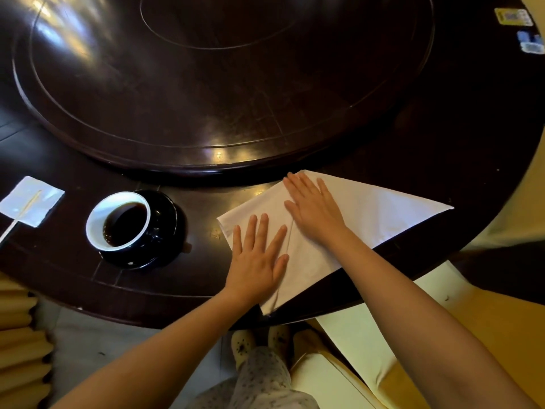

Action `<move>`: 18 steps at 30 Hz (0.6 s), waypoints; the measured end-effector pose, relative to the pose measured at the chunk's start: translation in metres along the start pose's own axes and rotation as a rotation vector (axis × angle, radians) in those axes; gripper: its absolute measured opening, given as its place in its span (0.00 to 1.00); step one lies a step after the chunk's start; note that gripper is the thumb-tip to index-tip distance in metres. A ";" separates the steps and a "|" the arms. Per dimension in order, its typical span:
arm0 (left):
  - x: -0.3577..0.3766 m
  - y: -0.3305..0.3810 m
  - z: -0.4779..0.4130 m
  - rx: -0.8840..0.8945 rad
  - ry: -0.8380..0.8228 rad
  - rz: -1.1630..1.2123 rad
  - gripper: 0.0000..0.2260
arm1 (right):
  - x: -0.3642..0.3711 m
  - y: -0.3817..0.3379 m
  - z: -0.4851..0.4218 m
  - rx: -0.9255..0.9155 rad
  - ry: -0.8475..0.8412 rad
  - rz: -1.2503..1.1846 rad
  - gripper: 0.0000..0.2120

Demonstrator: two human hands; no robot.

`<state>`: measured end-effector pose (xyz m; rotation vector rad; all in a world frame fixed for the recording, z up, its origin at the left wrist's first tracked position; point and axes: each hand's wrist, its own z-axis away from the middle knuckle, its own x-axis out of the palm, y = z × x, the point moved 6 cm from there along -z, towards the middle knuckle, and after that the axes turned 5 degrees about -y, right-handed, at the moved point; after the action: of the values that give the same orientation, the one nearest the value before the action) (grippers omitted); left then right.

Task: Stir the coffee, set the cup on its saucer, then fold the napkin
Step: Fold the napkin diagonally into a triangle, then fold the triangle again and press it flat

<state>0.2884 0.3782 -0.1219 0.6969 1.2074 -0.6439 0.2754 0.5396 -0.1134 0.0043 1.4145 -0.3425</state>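
Observation:
A white cloth napkin (377, 211) lies folded into a triangle at the near edge of the dark round table (73, 278). My left hand (259, 255) presses flat on its left part, fingers straight and spread. My right hand (312, 208) lies flat on the napkin just beyond, fingers pointing away. A crease runs between the two hands. To the left, a cup (118, 221) with a white inside, full of black coffee, stands on its dark saucer (169, 214). A wooden stirrer (20, 216) rests across a small white paper square (32, 200) at the far left.
A large raised turntable (224, 84) fills the middle of the table. Stickers or cards (514, 20) sit at the far right rim. Cream chair covers stand at the lower left (20, 349) and lower right (413, 349). My legs and slippers show below the table edge.

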 end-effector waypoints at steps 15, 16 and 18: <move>-0.029 0.005 -0.029 0.027 -0.007 0.108 0.26 | -0.003 0.071 0.030 0.484 0.096 -0.054 0.27; -0.036 0.009 -0.042 0.058 0.008 0.120 0.25 | -0.004 0.078 0.040 0.495 0.095 -0.046 0.26; -0.046 0.018 -0.071 0.123 0.010 0.111 0.24 | -0.007 0.087 0.055 0.504 0.114 -0.032 0.24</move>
<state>0.2481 0.4478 -0.0893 0.8651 1.1363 -0.6257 0.3480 0.6129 -0.1146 0.4180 1.4084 -0.7268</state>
